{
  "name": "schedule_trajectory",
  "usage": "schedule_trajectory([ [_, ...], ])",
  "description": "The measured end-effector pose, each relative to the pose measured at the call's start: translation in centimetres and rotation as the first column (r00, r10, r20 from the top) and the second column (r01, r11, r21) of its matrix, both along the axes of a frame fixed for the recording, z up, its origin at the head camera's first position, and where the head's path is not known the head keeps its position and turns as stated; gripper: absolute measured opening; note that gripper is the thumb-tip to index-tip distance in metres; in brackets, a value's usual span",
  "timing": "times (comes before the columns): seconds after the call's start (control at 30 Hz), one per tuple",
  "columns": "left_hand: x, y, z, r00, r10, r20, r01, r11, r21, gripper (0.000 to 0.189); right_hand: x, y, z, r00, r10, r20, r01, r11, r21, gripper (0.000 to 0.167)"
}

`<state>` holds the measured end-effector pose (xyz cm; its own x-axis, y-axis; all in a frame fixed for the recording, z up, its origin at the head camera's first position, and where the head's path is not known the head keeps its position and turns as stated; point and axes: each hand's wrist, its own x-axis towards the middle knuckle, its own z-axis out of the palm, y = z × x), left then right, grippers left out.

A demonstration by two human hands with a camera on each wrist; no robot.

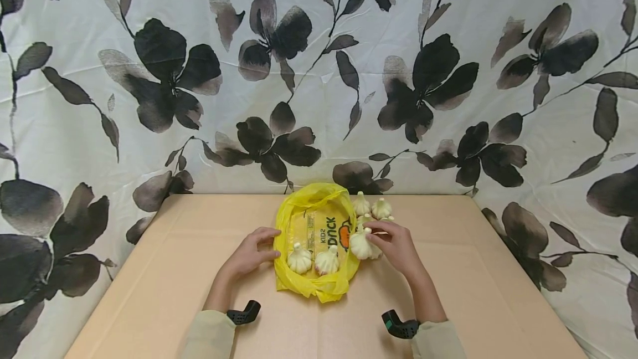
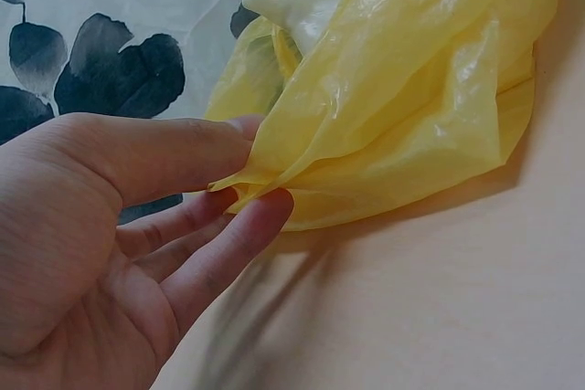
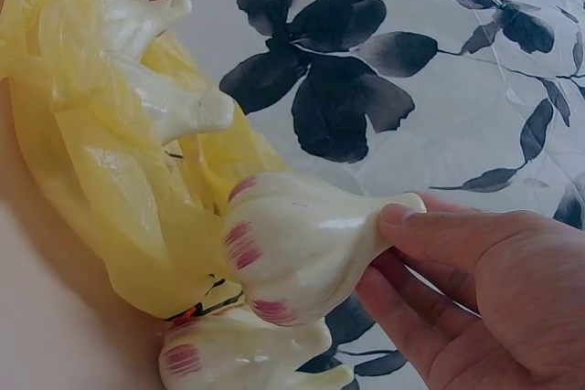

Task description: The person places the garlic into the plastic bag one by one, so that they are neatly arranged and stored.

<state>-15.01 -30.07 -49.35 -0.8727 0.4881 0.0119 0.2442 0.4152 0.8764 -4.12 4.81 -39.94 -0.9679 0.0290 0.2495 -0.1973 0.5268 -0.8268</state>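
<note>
A yellow plastic bag lies with its mouth spread wide on the table, and two garlic bulbs sit inside it. My left hand pinches the left rim of the bag; in the left wrist view thumb and fingers press the yellow film between them. By its stem, my right hand holds another garlic bulb, white with pink streaks, just off the bag's right edge. Several more garlic bulbs lie beyond that hand, to the right of the bag; some are partly hidden by the hand and the held bulb.
The pale brown table reaches back to a hanging white cloth with dark flowers. A black wrist device is on the left wrist and another black device on the right.
</note>
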Motion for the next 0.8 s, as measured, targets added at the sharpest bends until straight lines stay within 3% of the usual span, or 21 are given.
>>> schedule_trajectory([
  [0.23, -0.1, 0.0, -0.1, 1.0, -0.001, -0.011, 0.001, 1.0, -0.004, 0.055, -1.6, 0.8, -2.3, 1.0, 0.002, -0.005, -0.002, 1.0, -0.028, 0.027],
  [0.8, 0.0, -0.4, 0.1, 1.0, -0.017, -0.015, 0.017, 1.0, -0.014, 0.054, -2.4, -0.3, -2.2, 1.0, 0.018, -0.025, -0.019, 1.0, -0.021, 0.026],
])
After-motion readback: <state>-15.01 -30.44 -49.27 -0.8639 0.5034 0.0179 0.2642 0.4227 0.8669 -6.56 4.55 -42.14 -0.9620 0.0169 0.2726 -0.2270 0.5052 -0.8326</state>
